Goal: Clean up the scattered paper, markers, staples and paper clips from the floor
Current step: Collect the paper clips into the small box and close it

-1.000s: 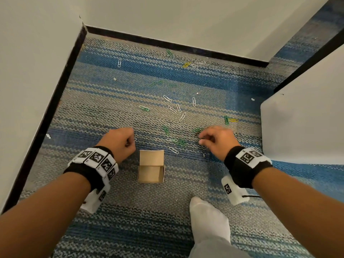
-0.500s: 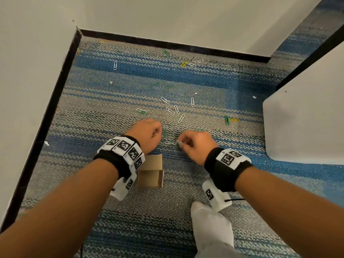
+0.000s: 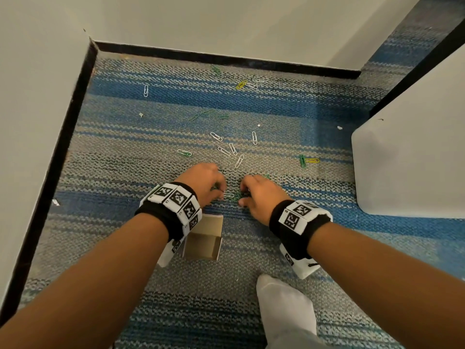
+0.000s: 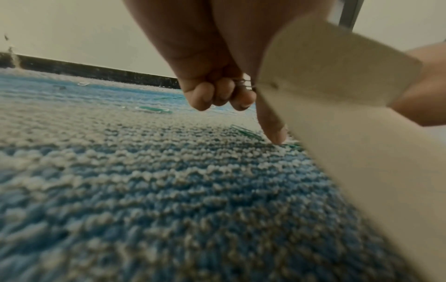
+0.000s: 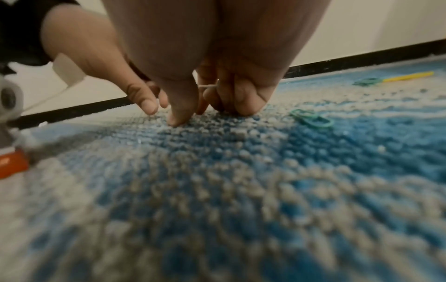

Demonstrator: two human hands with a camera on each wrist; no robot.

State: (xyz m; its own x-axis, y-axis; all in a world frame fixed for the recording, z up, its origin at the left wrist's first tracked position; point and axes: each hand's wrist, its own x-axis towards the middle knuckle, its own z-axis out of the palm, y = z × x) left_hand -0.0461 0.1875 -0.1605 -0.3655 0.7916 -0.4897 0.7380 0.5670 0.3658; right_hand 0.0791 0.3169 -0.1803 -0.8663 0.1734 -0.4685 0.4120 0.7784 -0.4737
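1. Nearest you: your white-socked foot [image 3: 285, 307] rests on the striped blue-and-grey carpet [image 3: 151, 285], low and right of centre

2. The small open cardboard box [image 3: 203, 241] sits on the carpet just ahead of the foot, partly under your left wrist; in the left wrist view its flap [image 4: 337, 63] fills the right side

3. Your left hand [image 3: 205, 183] is low on the carpet just beyond the box. The left wrist view shows three fingers [image 4: 205, 95] curled into the palm around thin wire clips [image 4: 243, 84], and the forefinger [image 4: 272, 126] straight down with its tip on the pile beside a green clip [image 4: 246, 131]

4. Your right hand [image 3: 259, 195] is close beside the left, knuckles up. The right wrist view shows its fingers [image 5: 239, 95] bunched, tips on the carpet, pinching a pale wire clip [image 5: 207, 86]

5. Between the two hands lie a white clip and green clips [image 3: 232, 196], fingertips of both hands touching or just beside them

6. Just beyond the hands: a loose group of white paper clips [image 3: 227, 149], one green-and-white clip [image 3: 184, 152] to their left

7. To the right, near the white furniture panel [image 3: 412, 157], a green clip crossed with a yellow one [image 3: 307, 161]

8. Farther: green clips [image 3: 206, 115], then a lone white clip [image 3: 145, 90] at left

9. Farthest, near the black skirting [image 3: 226, 57]: a yellow clip [image 3: 241, 84] with white ones, one green clip [image 3: 216, 69] behind
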